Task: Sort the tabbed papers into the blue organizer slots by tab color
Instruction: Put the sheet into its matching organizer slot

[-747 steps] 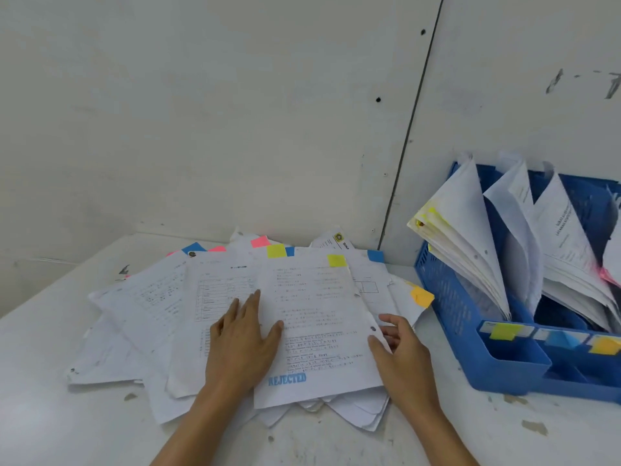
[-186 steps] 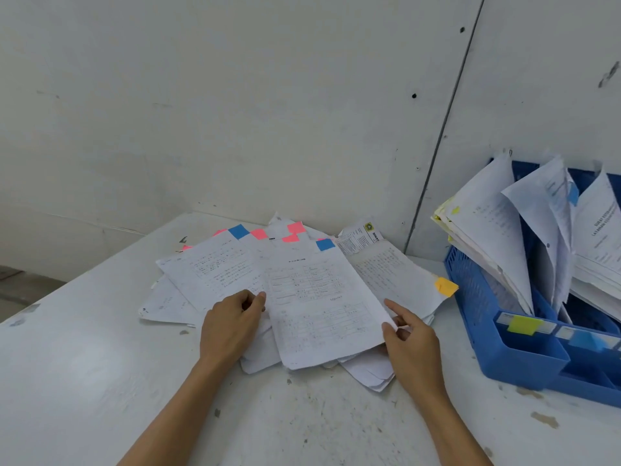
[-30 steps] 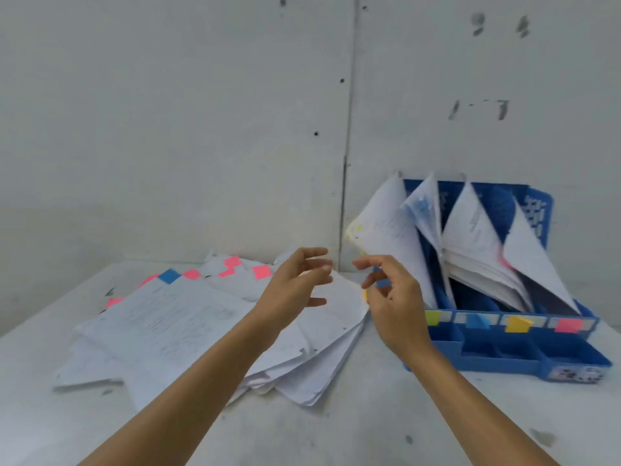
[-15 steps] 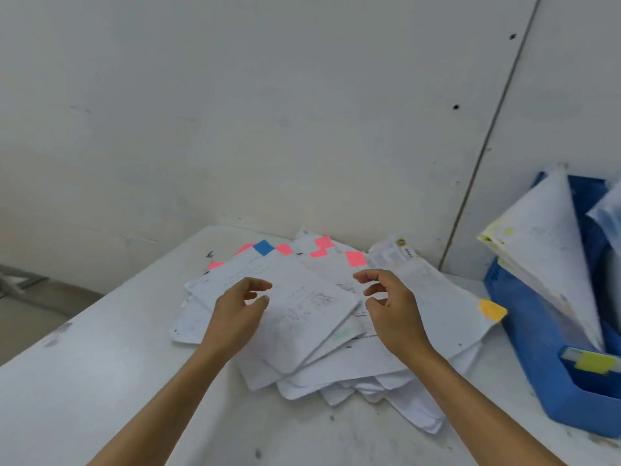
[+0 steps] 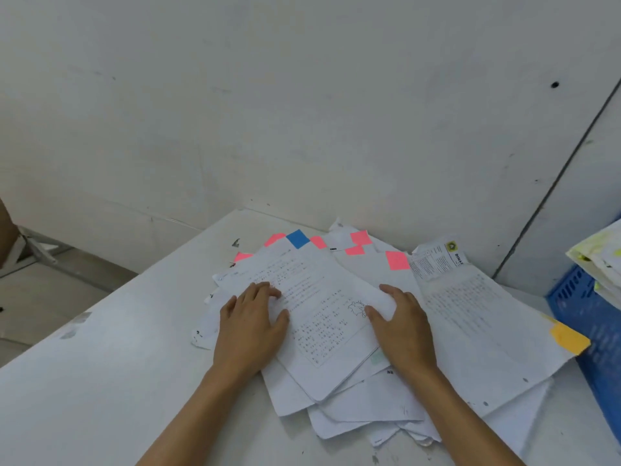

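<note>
A loose pile of tabbed papers (image 5: pixel 470 314) lies fanned out on the white counter (image 5: pixel 100 381), toward its far edge where it meets the wall (image 5: pixel 302 112). The left grip (image 5: pixel 250 327) is released, lying flat with straight fingers on the left part of the top sheet (image 5: pixel 322 317), a printed page set at a slant across the heap. The right grip (image 5: pixel 403 327) is also released, resting palm down on that sheet's right edge, with the thumb on the print and the fingers spread toward the sheets behind; neither grip grasps anything. A blue tab (image 5: pixel 297 238) juts from the top sheet's far end. Several pink tabs (image 5: pixel 397 260) show along the far side of the pile, near the wall. An orange tab (image 5: pixel 569 338) sticks out from a sheet at the pile's right side, just beside the blue organizer (image 5: pixel 584 304), which stands at the counter's right edge and is only partly in view. Sorted sheets (image 5: pixel 601 257) with yellow marks lean out above its wall.
</note>
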